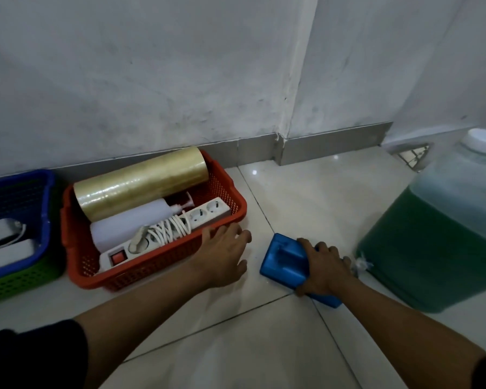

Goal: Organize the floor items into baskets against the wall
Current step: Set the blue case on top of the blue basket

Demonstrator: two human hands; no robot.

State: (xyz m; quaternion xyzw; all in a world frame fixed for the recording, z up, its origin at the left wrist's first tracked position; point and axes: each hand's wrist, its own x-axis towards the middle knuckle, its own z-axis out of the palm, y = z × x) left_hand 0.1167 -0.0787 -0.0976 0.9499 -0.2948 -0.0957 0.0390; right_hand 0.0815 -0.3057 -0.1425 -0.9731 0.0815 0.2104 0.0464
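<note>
The red basket (163, 256) sits on the tiled floor (292, 197) with its far side close against the wall (152, 80). Inside it a big roll of clear tape (141, 183) lies along the wall side, a white pump bottle (129, 220) lies just in front of the roll, and a white power strip (166, 231) (its cord bundled on top) lies along the near side. The left hand (225, 255) rests spread open against the basket's near right corner, fingers touching the rim, holding nothing. Just right of the basket, the right hand (324, 269) is closed over a blue plastic block (285, 262) lying on the floor; what the block is, the blur makes hard to tell. Further right of the basket stands a large jug of green liquid (438, 242). Left of the basket, a blue basket (20, 192) appears to sit nested in a green one (20, 279).
</note>
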